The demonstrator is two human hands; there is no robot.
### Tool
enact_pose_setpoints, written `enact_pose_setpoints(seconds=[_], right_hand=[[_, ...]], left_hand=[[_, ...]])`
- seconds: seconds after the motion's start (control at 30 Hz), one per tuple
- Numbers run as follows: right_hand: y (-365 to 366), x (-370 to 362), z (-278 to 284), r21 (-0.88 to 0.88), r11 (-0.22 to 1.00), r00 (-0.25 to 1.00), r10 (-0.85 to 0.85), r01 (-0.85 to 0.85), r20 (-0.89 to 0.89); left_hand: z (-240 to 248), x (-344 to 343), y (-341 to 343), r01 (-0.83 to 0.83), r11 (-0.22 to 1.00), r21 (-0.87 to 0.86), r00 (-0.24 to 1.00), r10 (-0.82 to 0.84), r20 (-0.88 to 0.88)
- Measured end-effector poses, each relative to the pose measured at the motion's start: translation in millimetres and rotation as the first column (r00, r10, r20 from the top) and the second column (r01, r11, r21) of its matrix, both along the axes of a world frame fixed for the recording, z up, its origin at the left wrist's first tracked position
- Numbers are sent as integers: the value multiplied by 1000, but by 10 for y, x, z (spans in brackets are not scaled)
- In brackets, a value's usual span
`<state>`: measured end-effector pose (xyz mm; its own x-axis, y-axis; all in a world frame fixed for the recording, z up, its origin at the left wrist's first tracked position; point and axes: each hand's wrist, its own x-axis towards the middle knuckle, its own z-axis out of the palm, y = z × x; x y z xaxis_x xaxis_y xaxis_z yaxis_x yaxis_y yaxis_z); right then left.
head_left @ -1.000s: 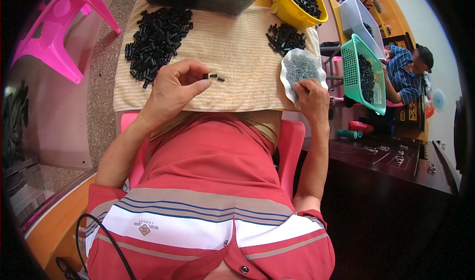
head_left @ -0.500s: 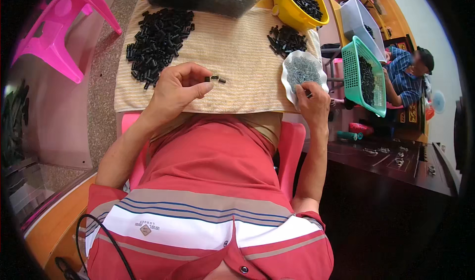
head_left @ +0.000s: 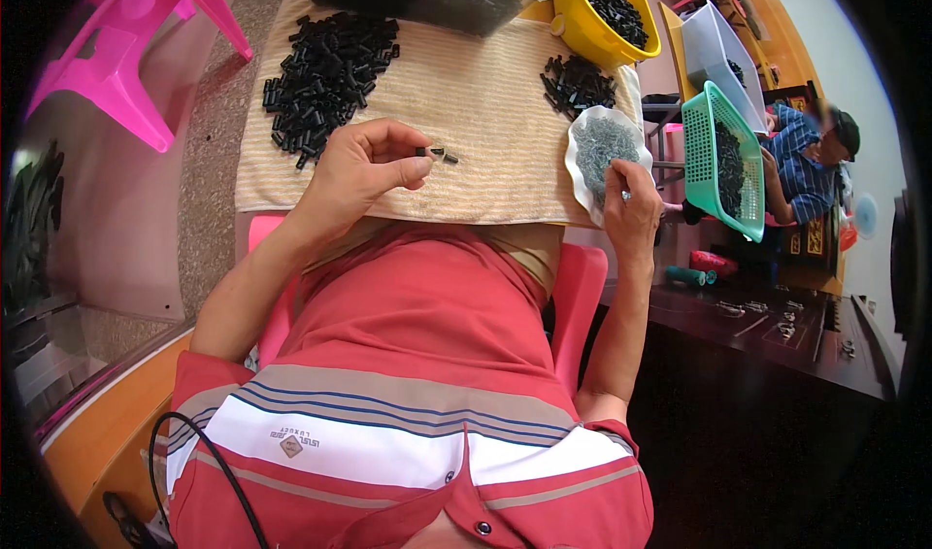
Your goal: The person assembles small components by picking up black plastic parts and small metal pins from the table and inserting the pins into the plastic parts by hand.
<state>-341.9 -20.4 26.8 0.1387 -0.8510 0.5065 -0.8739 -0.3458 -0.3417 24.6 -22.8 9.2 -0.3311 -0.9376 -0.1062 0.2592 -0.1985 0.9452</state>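
My left hand [head_left: 361,175] is closed in a pinch on a short black tube [head_left: 420,151] just above the towel's front part. Beside its fingertips, two small dark pieces [head_left: 449,159] lie on the towel. My right hand [head_left: 633,211] reaches over the right side of a white scalloped dish [head_left: 575,172] filled with tiny silvery metal parts [head_left: 604,146]. Its fingers are drawn together, and a bit of something pale and shiny shows among them, too small to name. A large heap of black tubes [head_left: 325,78] lies beyond my left hand. A smaller heap of black pieces [head_left: 575,87] sits behind the dish.
A striped cream towel [head_left: 476,83] covers the table. At its far edge stand a clear bin [head_left: 437,0] and a yellow basin [head_left: 573,25] of black pieces. To the right, a person in a blue shirt [head_left: 801,151] sits by a green basket [head_left: 704,151]. A pink stool [head_left: 107,73] stands left.
The whole view has shifted slightly. My right fingertips have moved a little rightward across the dish of metal parts. My left hand keeps its pinch on the black tube.
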Motion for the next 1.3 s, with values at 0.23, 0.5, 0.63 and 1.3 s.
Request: enact_pose_setpoints(seconds=[0.23,0.5,0.63,1.3], right_hand=[[6,-37,-41,45,999,1000,-23,23,-5],[15,-67,-39,48,998,999,-37,36,34],[33,-64,-23,65,997,997,-38,34,64],[140,84,123,157,956,522,-3,-250,853]], left_hand=[[10,2,15,14,1000,28,1000,-13,-21],[55,-30,35,27,999,26,1000,-27,-16],[48,-52,41,39,998,41,999,-38,-31],[239,-1642,-346,374,926,56,877,-334,-346]])
